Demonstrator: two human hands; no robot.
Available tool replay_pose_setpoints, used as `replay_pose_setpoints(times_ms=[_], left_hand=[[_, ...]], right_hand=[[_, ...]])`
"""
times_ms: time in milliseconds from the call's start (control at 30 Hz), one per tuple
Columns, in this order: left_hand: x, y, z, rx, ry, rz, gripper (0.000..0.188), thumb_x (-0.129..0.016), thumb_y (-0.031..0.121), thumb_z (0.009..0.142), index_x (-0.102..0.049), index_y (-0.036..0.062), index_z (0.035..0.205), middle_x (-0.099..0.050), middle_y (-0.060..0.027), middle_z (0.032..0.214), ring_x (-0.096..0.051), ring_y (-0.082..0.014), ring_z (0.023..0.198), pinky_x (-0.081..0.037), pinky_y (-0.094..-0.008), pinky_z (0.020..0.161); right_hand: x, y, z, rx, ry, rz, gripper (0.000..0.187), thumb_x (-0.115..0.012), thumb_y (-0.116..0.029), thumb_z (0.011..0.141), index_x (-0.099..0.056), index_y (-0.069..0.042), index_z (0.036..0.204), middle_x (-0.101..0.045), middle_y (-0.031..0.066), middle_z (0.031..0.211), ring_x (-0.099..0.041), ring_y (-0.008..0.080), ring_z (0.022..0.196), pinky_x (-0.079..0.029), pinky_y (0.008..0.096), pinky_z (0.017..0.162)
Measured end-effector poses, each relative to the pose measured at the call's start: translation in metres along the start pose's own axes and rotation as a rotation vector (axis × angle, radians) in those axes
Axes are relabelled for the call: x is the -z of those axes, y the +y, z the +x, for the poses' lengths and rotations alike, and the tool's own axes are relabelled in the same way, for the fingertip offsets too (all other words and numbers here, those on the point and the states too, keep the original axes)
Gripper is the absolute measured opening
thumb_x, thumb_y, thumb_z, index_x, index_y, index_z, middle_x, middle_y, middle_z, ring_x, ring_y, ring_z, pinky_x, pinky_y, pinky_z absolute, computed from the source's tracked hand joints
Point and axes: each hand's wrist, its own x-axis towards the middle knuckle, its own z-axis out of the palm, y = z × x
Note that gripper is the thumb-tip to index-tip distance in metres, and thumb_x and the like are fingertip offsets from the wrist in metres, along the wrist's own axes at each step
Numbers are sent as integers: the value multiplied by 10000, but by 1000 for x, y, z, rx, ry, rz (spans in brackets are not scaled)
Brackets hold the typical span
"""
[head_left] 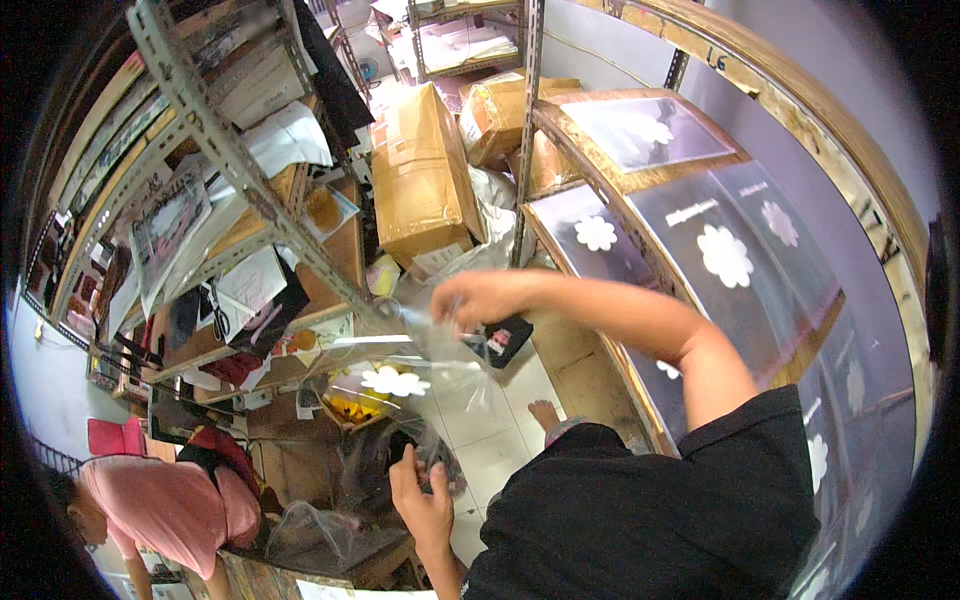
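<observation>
Apparently pinching the upper part of a clear plastic sheet (395, 380) with the right hand (475, 300), with fingers curled in and slightly blurred. Held out in front of the body, between the 2 hands, above the tiled floor (480, 435); see-through, creased and marked with 1 white flower. Lower down, close to the near edge of the sheet, the left hand (425, 495), with thumb set apart from bent fingers, beside a dark thing (400, 447) too unclear to name. Cannot tell whether gripping the plastic there or only touching it.

Showing through the sheet, some yellow things (355, 408). Just below the right hand in view, a black thing (508, 342) with a small pink print. Nearer the body, on the tiles, 1 bare foot (543, 413).

Along the right, a rack with more flower-marked plastic (725, 255). Farther off, a long cardboard box (420, 165), closed with tape, next to another box (490, 115). To the left, a metal shelf (240, 170) full of papers, with scissors (218, 318) among them. At lower left, bending forward, a person in a pink shirt (170, 500).
</observation>
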Motion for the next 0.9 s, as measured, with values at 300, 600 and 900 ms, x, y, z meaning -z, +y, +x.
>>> replay_pose_setpoints(times_ms=[300,600,900], left_hand=[[-119,-69,26,98,-52,194,342,-654,150,901,-618,-63,1166,-577,-184,877,-591,-339,777,-483,-442,710],[-235,-149,-4,254,-348,158,393,-598,241,915,-680,-64,1148,-676,-223,945,-654,-382,860,-516,-463,819],[-242,-190,-37,578,-291,96,302,-579,246,905,-694,-32,938,-671,-227,904,-634,-318,730,-501,-473,734]], right_hand=[[288,-31,-110,-88,519,-14,320,-642,-79,872,-625,-22,1186,-656,69,1118,-680,172,953,-567,303,836],[484,95,-296,-171,889,130,242,-637,-70,795,-618,-65,1037,-663,50,1053,-657,209,989,-529,325,880],[504,185,-376,-322,1251,348,230,-624,-75,808,-622,-58,1037,-665,53,1028,-656,205,967,-526,324,863]])
